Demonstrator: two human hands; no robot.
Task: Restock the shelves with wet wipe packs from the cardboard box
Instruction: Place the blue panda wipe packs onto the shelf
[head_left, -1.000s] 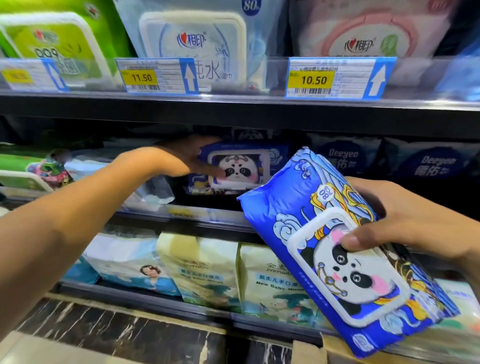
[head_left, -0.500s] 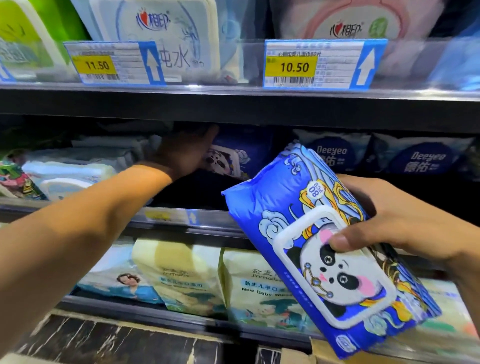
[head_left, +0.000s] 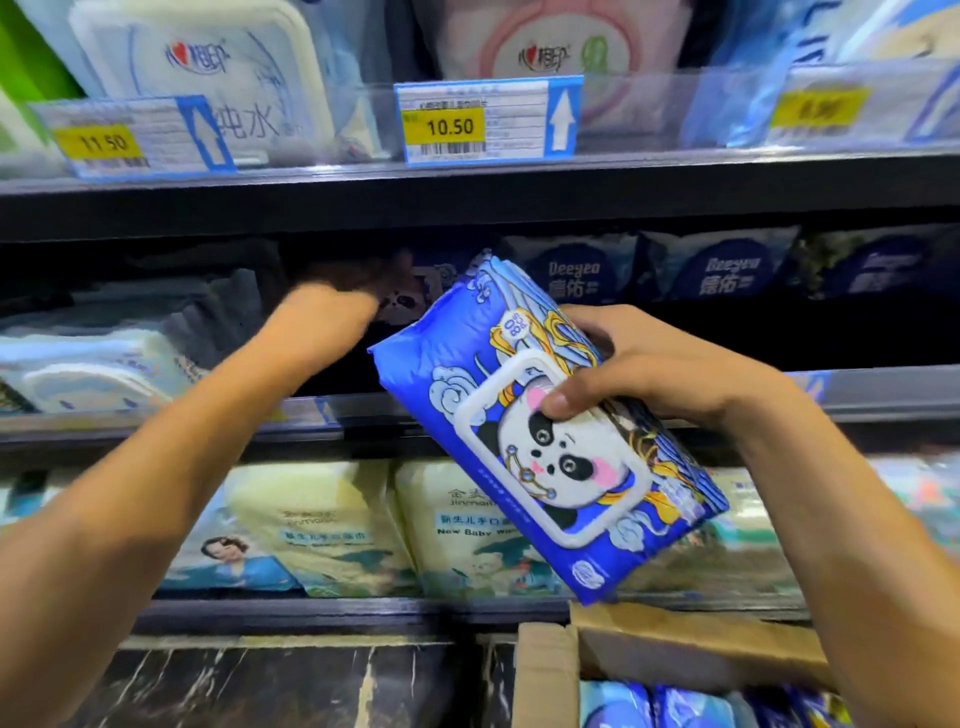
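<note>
My right hand (head_left: 654, 364) grips a blue wet wipe pack with a panda lid (head_left: 561, 467), thumb on the white lid, holding it tilted in front of the middle shelf (head_left: 883, 395). My left hand (head_left: 327, 312) reaches deep into that shelf's dark gap and is motion-blurred. Its fingers lie against or near a second panda pack (head_left: 402, 299) far back in shadow, and I cannot make out their grip. The cardboard box (head_left: 675, 649) stands open at the bottom right, with more blue packs (head_left: 649, 706) inside.
Dark Deeyeo packs (head_left: 722, 273) fill the middle shelf's right side, and white packs (head_left: 93, 364) its left. Yellow baby wipe packs (head_left: 322, 525) line the lower shelf. The top shelf's price tags (head_left: 485, 122) sit under white and pink packs. Below lies dark marbled floor (head_left: 260, 691).
My left hand has pushed further back into the shelf, and the panda pack there now sits deeper in shadow. The right hand has kept its hold on its pack.
</note>
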